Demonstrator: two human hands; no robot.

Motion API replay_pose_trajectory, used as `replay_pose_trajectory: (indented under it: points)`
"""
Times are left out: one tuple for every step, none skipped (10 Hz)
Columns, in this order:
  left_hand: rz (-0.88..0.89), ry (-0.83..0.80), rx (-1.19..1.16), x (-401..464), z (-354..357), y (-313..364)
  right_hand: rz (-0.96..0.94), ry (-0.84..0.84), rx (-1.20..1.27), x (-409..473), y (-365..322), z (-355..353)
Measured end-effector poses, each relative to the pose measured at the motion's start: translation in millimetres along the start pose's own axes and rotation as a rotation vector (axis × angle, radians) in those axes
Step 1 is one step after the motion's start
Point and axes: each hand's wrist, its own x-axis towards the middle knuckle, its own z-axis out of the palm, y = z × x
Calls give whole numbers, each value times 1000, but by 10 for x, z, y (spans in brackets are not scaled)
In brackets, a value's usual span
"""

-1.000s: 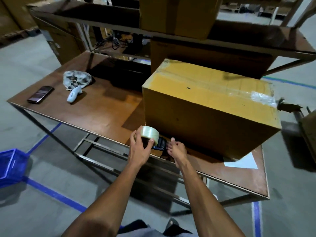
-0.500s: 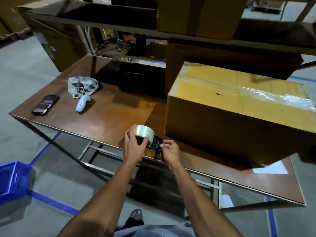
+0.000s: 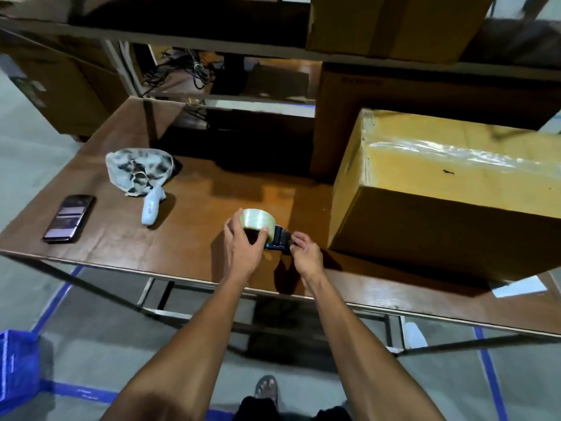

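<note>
A tape dispenser [image 3: 277,238] with a roll of clear tape [image 3: 258,219] is held just above the brown table [image 3: 121,238], near its front edge. My left hand [image 3: 241,249] grips the roll, thumb and fingers curled round it. My right hand [image 3: 305,253] pinches the dispenser's dark blue front end. A large yellow cardboard box [image 3: 449,189], sealed along its top with clear tape, stands on the table just right of my hands.
A phone [image 3: 69,218] lies at the table's left, with a crumpled patterned cloth [image 3: 139,168] and a pale handheld tool [image 3: 151,206] beside it. Shelving with boxes [image 3: 394,25] rises behind. A blue crate [image 3: 18,366] sits on the floor left. A white paper [image 3: 519,286] lies under the box.
My hands and the dispenser have lifted slightly away from the table edge and the box. The view has shifted left, so the box sits further right.
</note>
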Motion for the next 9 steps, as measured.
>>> replay_pose_trajectory:
  points:
    - [15,-31,11,259,-20,28,12,-12,33,124,-122,93]
    - [24,-76,-8,451,-9,45,45,-3,98,214,-209,127]
    - [32,-92,-23,505,-10,36,68,-6,126,242,-219,106]
    - [34,-95,-29,421,-32,13,51,-13,145,200,-213,72]
    - [14,-95,-29,299,-51,-11,31,-18,171,121,-199,16]
    - [-53,-59,-45,99,-36,29,23,-12,156,-22,-185,-95]
    - [-153,54,7,-151,46,124,1,16,99,-153,-155,-252]
    - [-210,70,9,-406,176,302,-16,32,8,-319,-93,-472]
    - [-143,-11,-7,-637,390,444,-32,77,-18,-442,25,-741]
